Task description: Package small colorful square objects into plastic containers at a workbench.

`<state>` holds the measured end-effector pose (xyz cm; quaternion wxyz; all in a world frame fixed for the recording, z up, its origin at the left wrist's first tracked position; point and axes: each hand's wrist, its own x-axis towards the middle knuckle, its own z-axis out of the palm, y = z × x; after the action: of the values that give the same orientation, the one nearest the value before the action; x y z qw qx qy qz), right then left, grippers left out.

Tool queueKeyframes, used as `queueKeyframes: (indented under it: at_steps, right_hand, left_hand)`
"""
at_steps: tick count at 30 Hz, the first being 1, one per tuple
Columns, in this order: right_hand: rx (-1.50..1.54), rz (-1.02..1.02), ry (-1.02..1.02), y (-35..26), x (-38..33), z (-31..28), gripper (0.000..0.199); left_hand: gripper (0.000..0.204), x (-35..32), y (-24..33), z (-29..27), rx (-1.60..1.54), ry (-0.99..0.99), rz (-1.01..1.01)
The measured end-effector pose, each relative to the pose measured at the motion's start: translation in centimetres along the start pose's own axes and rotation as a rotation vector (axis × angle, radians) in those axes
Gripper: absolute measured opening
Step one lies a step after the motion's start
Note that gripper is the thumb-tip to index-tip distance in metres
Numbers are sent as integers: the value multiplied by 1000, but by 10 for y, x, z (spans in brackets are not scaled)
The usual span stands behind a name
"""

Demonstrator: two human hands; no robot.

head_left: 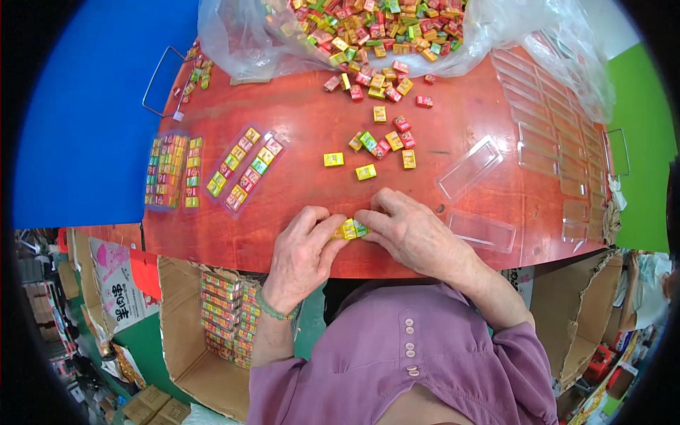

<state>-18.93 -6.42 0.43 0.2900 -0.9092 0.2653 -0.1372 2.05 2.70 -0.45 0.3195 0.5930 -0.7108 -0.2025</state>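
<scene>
At the table's near edge, my left hand [300, 246] and my right hand [412, 231] pinch the two ends of a short row of small printed boxes [349, 229], yellow with a green one at the right. Fingers hide part of the row. Just beyond my hands lie loose boxes of the same kind, among them a yellow box [365, 172] and another yellow box [333, 159]. A clear plastic tray [482, 232] rests to the right of my right hand. Farther left is a clear tray filled with the small boxes [253, 173].
A big clear plastic bag [241, 49] at the far side spills a heap of small boxes [382, 28]. Several filled trays [167, 170] sit left; stacked clear trays [549, 152] cover the right. Below the table stand open cardboard boxes [185, 336], [567, 312] the left one holding packed trays.
</scene>
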Motion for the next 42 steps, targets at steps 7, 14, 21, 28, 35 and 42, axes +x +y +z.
queueKeyframes:
  at_steps: [7,14,21,28,35,42]
  right_hand:
    - [-28,86,98,17,18,-32,34]
    - [-203,177,134,39,60,-32,23]
    - [-222,152,160,39,57,-24,20]
    - [-128,154,87,28,23,-37,24]
    - [-63,156,-164,12,-9,-45,37]
    - [33,89,-36,6,-11,-14,41]
  left_hand:
    - [38,-3,-2,5,9,8,-11]
    - [42,0,-1,4,-22,42,-9]
    - [42,-1,0,5,4,43,-35]
    - [41,-1,1,8,15,22,-65]
    - [41,1,7,7,42,24,-67]
    - [40,-3,10,11,168,30,-54]
